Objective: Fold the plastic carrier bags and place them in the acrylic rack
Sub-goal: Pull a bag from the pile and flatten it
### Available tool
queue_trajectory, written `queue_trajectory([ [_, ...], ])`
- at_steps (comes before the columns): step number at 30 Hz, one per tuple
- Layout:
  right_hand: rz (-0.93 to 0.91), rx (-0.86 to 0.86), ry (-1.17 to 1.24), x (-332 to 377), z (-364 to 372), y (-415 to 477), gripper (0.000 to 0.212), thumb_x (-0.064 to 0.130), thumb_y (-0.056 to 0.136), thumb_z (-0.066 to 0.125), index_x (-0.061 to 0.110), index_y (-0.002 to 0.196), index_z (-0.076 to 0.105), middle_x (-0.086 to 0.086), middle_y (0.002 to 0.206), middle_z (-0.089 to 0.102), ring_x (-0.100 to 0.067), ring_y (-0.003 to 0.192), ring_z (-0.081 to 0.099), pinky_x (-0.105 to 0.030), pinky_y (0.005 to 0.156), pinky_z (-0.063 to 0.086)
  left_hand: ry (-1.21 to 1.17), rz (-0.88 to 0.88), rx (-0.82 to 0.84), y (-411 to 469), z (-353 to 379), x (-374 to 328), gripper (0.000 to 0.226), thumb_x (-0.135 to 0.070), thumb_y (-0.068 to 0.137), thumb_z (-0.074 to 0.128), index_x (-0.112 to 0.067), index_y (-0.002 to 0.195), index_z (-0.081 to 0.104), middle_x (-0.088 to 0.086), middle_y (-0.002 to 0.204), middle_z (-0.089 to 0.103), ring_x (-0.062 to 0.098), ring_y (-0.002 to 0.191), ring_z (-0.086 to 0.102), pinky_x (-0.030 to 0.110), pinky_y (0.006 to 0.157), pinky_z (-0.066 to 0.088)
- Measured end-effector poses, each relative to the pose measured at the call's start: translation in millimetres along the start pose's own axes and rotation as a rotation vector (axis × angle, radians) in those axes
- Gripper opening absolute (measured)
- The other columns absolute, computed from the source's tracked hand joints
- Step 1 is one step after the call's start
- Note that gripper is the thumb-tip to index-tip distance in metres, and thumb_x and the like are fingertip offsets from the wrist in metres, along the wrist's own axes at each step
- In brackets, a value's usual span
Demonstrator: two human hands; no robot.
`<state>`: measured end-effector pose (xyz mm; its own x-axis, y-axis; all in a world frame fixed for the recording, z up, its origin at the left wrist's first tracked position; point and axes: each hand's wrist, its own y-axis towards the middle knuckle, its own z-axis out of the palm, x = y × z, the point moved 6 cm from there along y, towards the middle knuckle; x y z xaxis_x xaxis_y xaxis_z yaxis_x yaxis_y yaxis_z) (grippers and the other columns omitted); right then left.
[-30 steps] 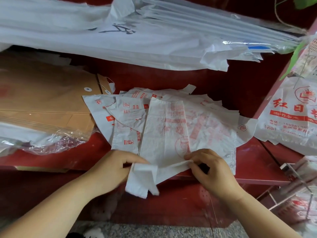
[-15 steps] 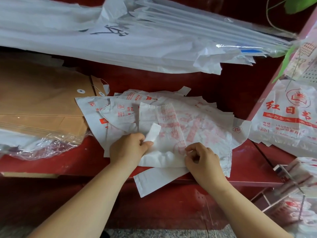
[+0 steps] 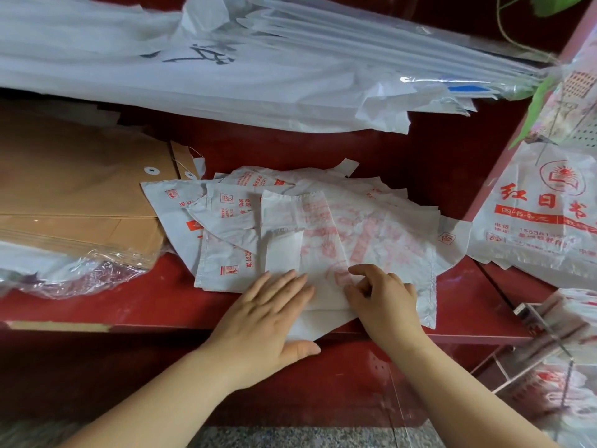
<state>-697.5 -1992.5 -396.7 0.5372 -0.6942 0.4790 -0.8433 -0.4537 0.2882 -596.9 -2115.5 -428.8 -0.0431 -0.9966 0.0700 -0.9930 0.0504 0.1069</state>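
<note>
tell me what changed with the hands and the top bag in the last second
The left hand lifted the handle strip from over the shelf edge, folded it up onto the top bag, let go, and now presses flat at its fold. The right hand kept pinching the bag's lower part. The other bags and brown envelopes stayed put.

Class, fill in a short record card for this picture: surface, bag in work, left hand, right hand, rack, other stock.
surface: red counter
bag in work: top bag, white with red print, on a pile of bags, handle strip folded up over it
left hand: flat, fingers straight, pressing the top bag
right hand: fingers curled, pinching the top bag
rack: acrylic rack, lower right, printed bags inside
other stock: brown envelopes, left
</note>
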Motion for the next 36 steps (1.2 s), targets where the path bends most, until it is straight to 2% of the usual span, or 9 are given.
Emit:
queue_trajectory([
  [2,-0.003,-0.012,-0.031,2.1,-2.9,1.2,0.033,0.03,0.093,0.046,0.023,0.125,0.049,0.014,0.075,0.048,-0.016,0.099,0.051,-0.026,0.079,0.018,-0.024,-0.035,-0.001,2.0,-6.6,0.3,0.09,-0.064,0.089,-0.006,-0.009,0.128,0.053,0.007,0.136,0.049,0.015,0.129,0.04,0.03,0.106,0.014],
  [6,-0.06,-0.142,-0.086,1.8,-17.3,3.0,0.03,0.019,0.088,0.053,0.014,0.118,0.052,0.001,0.097,0.059,-0.021,0.099,0.05,-0.027,0.083,0.027,-0.024,-0.011,0.041,4.2,-4.8,-1.1,0.125,-0.072,0.039,-0.045,-0.024,0.147,-0.007,-0.016,0.135,-0.026,-0.002,0.124,-0.028,0.017,0.098,-0.025],
  [9,-0.392,-0.168,-0.027,12.9,-22.6,-2.1,0.02,0.023,0.079,0.054,0.009,0.087,0.065,-0.002,0.087,0.065,-0.016,0.089,0.052,-0.024,0.074,0.039,-0.127,-0.071,-0.034,6.0,-13.6,3.8,0.11,-0.07,0.067,-0.031,-0.02,0.143,0.031,-0.01,0.148,0.014,-0.004,0.134,0.011,0.021,0.105,-0.008],
  [12,-0.585,-0.011,-0.065,19.6,-10.3,-12.4,0.031,0.029,0.073,0.051,0.009,0.085,0.071,-0.001,0.082,0.07,-0.012,0.086,0.056,-0.022,0.076,0.044,-0.185,-0.077,-0.153,5.3,-17.1,7.0,0.055,-0.048,0.091,0.022,-0.022,0.102,0.07,-0.007,0.109,0.067,0.005,0.101,0.063,0.023,0.095,0.03],
  [19,-0.553,-0.056,-0.199,33.9,-1.5,-3.5,0.028,0.012,0.062,0.045,0.015,0.071,0.072,0.004,0.059,0.066,-0.016,0.05,0.062,-0.017,0.038,0.043,-0.247,-0.092,-0.363,-1.1,-28.9,18.8,0.046,-0.041,0.071,0.039,-0.021,0.097,0.072,-0.01,0.096,0.07,0.004,0.092,0.062,0.021,0.074,0.047],
  [25,-0.48,-0.127,0.035,31.1,-1.5,-3.6,0.028,0.018,0.07,0.042,0.011,0.07,0.07,0.001,0.062,0.067,-0.012,0.065,0.056,-0.021,0.063,0.042,-0.24,-0.098,-0.5,-7.3,-37.4,33.0,0.041,-0.035,0.07,0.043,-0.018,0.092,0.073,-0.007,0.089,0.07,0.009,0.098,0.046,0.033,0.084,0.04],
  [28,-0.483,-0.146,0.146,30.0,-10.2,-10.1,0.028,0.019,0.071,0.045,0.008,0.076,0.071,0.001,0.066,0.067,-0.011,0.077,0.051,-0.015,0.075,0.039,-0.441,-0.126,-0.538,-13.8,-40.9,46.4,0.027,-0.037,0.071,0.048,-0.029,0.081,0.071,-0.015,0.078,0.069,0.008,0.092,0.051,0.018,0.093,0.042],
  [33,-0.349,0.064,0.383,22.4,-9.8,-19.7,0.011,0.026,0.077,0.055,0.023,0.076,0.066,0.021,0.067,0.06,-0.001,0.076,0.055,-0.006,0.066,0.041,-0.837,-0.339,-0.357,-25.6,-33.9,55.1,0.022,-0.042,0.064,0.059,-0.063,0.068,0.059,-0.006,0.071,0.064,0.008,0.08,0.055,0.023,0.065,0.044],
  [36,-0.249,0.14,0.445,13.6,-5.2,-22.2,0.034,0.004,0.083,0.061,0.034,0.068,0.055,0.023,0.065,0.06,0.004,0.065,0.054,-0.009,0.057,0.039,-0.948,-0.423,-0.348,-30.3,-32.1,53.2,0.021,-0.029,0.071,0.077,-0.039,0.056,0.066,-0.002,0.066,0.067,0.004,0.066,0.059,0.017,0.06,0.044],
])
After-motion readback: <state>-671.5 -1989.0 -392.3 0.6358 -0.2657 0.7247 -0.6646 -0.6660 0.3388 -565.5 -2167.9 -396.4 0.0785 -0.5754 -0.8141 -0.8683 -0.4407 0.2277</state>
